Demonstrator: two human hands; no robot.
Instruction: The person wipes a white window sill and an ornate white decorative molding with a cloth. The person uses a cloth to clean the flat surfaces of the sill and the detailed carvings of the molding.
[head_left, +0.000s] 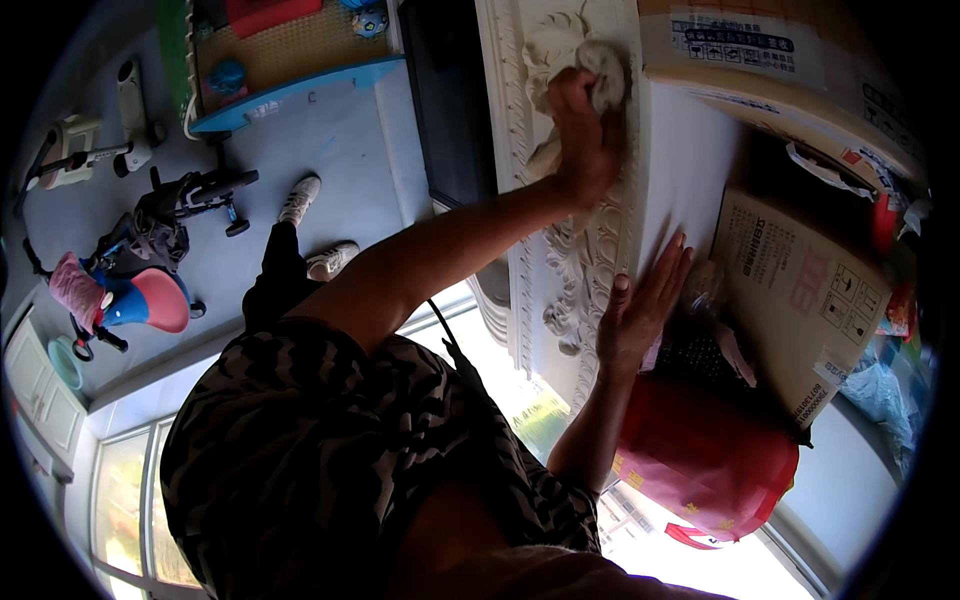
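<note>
My left hand (581, 139) grips a bunched off-white cloth (602, 71) against the carved front of a white ornate mantel-like piece of furniture (559, 247). Raised scrolls and leaf shapes run along this front, partly hidden by the hand and forearm. My right hand (645, 304) rests on the edge of the smooth white top (679, 161), its fingers straight and its thumb apart. Nothing is held in it. Close beside its fingers is a clear plastic item (703, 285), too dim to name exactly.
Cardboard boxes (795, 292) and a red bag (705, 457) crowd the right side. Blue plastic wrapping (885, 397) lies beyond. Across the floor stand a child's tricycle (142, 300), a folded stroller-like frame (187, 202) and a scooter (133, 120). A blue-edged play enclosure (300, 94) is farther off.
</note>
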